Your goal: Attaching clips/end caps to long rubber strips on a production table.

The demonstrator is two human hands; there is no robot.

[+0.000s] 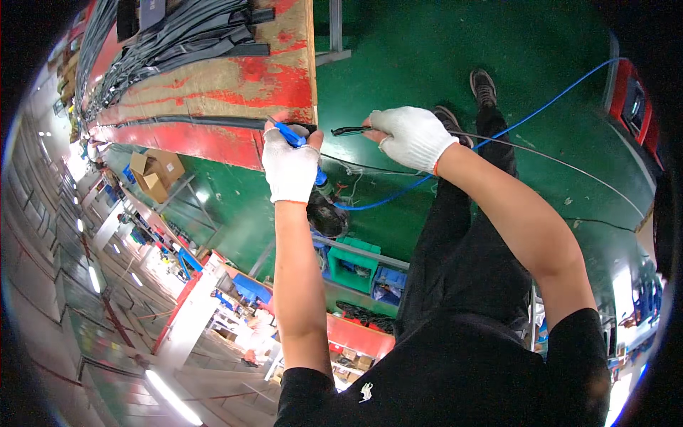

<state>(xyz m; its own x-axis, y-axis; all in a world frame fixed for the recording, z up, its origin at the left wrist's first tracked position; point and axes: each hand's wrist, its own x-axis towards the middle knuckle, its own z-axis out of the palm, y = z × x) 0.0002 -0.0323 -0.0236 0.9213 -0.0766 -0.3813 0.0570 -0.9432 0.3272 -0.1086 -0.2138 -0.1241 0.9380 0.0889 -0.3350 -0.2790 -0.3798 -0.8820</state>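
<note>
My left hand (pixel 290 162), in a white knit glove, is closed around a blue air gun (pixel 290 135) at the corner of the table. The gun's thin nozzle points up and left, and a blue hose (pixel 405 191) appears to lead to its lower end. A long black sleeve (pixel 192 121) lies along the table's near edge, its right end beside my left fingers. Held out to the right, my gloved right hand (pixel 413 135) pinches a dark cable (pixel 348 131) with its tip pointing left. A thin grey line (pixel 555 162) trails from that hand to the right.
Bundled black sleeves (pixel 192 43) lie on the worn red table (pixel 284 92). Below are an open cardboard box (pixel 156 174) and a green crate (pixel 352 262) on a rack. Red equipment (pixel 633 107) stands at far right. The blue hose crosses above the green floor (pixel 413 50).
</note>
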